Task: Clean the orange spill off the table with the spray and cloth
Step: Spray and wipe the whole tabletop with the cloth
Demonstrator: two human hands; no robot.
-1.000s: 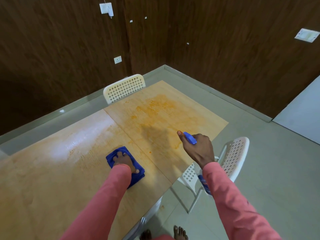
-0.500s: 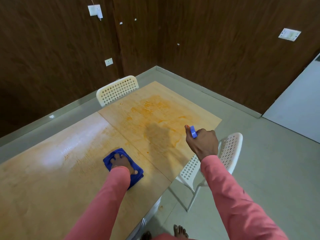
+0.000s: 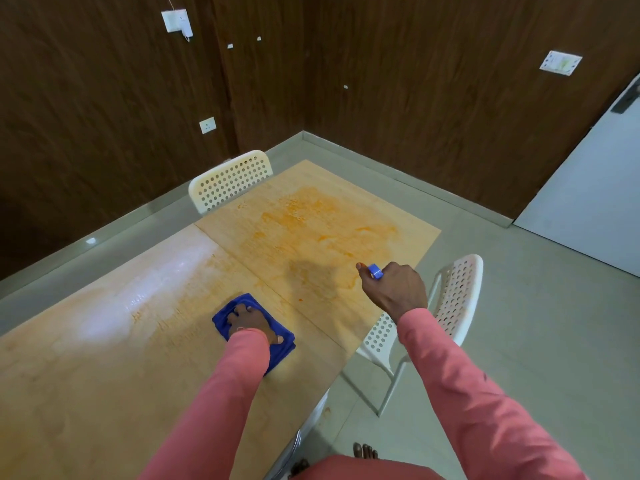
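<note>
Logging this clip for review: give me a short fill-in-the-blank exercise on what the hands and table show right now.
1. The left hand presses a folded ____ cloth onto the light wooden table.
2. The right hand grips the blue-topped spray bottle above the table's ____ edge.
3. The orange spill lies nearest the ____ perforated plastic chair.

Missing: blue; right; white

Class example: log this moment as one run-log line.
left hand: presses blue cloth on table | right hand: grips spray bottle | orange spill: remains on far panel
</note>
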